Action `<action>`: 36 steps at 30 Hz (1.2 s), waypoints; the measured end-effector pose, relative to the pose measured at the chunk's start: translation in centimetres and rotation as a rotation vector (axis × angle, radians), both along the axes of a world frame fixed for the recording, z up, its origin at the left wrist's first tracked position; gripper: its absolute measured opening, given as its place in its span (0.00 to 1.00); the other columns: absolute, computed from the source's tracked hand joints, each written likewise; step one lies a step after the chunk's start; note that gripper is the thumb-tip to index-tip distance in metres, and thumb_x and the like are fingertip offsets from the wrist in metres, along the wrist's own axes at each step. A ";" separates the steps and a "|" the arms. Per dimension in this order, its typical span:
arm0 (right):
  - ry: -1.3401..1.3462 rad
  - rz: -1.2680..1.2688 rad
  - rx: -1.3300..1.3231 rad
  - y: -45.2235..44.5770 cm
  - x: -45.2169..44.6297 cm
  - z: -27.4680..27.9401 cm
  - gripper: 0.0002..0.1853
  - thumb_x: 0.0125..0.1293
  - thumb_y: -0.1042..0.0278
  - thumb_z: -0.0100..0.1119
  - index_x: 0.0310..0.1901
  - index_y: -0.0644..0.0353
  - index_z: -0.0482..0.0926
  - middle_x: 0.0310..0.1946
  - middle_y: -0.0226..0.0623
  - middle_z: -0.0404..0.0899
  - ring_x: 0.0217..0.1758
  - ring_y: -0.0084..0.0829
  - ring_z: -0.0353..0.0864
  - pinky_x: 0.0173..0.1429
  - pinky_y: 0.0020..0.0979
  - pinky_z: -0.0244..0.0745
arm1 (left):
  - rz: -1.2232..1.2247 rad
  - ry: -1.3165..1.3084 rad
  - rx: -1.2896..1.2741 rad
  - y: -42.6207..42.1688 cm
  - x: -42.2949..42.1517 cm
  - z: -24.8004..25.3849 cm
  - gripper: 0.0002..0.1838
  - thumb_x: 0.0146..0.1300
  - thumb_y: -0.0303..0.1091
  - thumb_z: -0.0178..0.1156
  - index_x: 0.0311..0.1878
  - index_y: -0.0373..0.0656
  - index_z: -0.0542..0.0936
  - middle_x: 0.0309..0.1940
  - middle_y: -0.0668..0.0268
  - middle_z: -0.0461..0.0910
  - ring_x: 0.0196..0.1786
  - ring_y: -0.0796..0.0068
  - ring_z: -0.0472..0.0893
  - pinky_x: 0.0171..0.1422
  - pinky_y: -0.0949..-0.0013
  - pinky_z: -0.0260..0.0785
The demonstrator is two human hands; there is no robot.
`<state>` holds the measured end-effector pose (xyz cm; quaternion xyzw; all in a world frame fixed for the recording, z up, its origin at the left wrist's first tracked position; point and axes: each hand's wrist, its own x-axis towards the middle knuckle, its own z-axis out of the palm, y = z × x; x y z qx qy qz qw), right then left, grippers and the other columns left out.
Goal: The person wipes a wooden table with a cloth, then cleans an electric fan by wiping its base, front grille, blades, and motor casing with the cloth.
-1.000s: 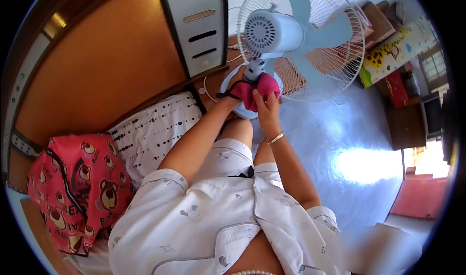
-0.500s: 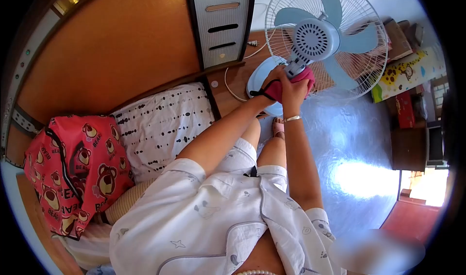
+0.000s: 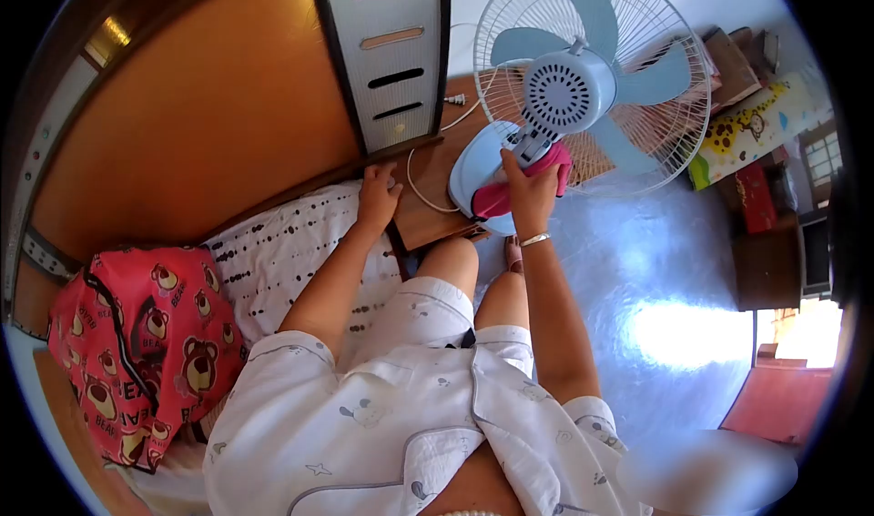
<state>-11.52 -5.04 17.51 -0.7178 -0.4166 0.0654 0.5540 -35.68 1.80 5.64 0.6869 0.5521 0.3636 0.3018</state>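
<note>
A light-blue fan with a white wire cage stands tilted on its round base, on a brown wooden surface. My right hand is closed around the fan's neck below the motor, with a pink cloth bunched against it. Part of the cloth hangs to the left over the base. My left hand rests at the wooden edge beside the bed, its fingers bent and slightly apart, with nothing visible in them.
A dotted white sheet and a red bear-print bag lie at the left. A slotted grey panel rises behind. A white cord crosses the wooden surface. Boxes and a giraffe-print item stand at the right.
My left hand has come off the fan's neck and the cloth and moved left to the bed's edge. My right hand stays at the neck with the cloth. The view has shifted.
</note>
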 end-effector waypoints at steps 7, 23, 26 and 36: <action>-0.026 0.002 -0.034 -0.8 -0.9 1.5 0.31 0.52 0.48 0.75 0.41 0.69 0.74 0.37 0.54 0.82 0.41 0.53 0.82 0.47 0.45 0.75 | -0.101 0.071 0.061 2.4 -0.1 -2.0 0.13 0.57 0.27 0.66 0.47 0.38 0.81 0.43 0.57 0.76 0.42 0.57 0.79 0.51 0.62 0.72; -0.017 0.091 -0.054 -0.3 1.2 1.6 0.29 0.47 0.53 0.74 0.44 0.64 0.75 0.36 0.53 0.83 0.41 0.54 0.83 0.45 0.45 0.77 | -0.454 -0.232 0.266 3.8 10.7 8.1 0.16 0.65 0.28 0.58 0.56 0.38 0.77 0.47 0.56 0.79 0.51 0.59 0.79 0.57 0.62 0.72; 0.009 0.252 -0.028 -0.8 3.0 3.4 0.23 0.49 0.60 0.74 0.42 0.64 0.78 0.33 0.43 0.83 0.36 0.37 0.83 0.42 0.38 0.77 | -0.599 -0.321 -0.014 3.6 11.5 8.3 0.17 0.67 0.27 0.55 0.59 0.40 0.76 0.50 0.55 0.80 0.56 0.60 0.78 0.61 0.63 0.70; 0.236 0.390 0.031 -2.1 2.7 0.6 0.19 0.58 0.61 0.71 0.42 0.66 0.78 0.32 0.42 0.82 0.36 0.36 0.82 0.44 0.36 0.75 | -0.790 0.064 0.233 -0.5 12.8 -0.5 0.40 0.55 0.34 0.65 0.70 0.31 0.61 0.68 0.43 0.64 0.72 0.47 0.63 0.76 0.55 0.55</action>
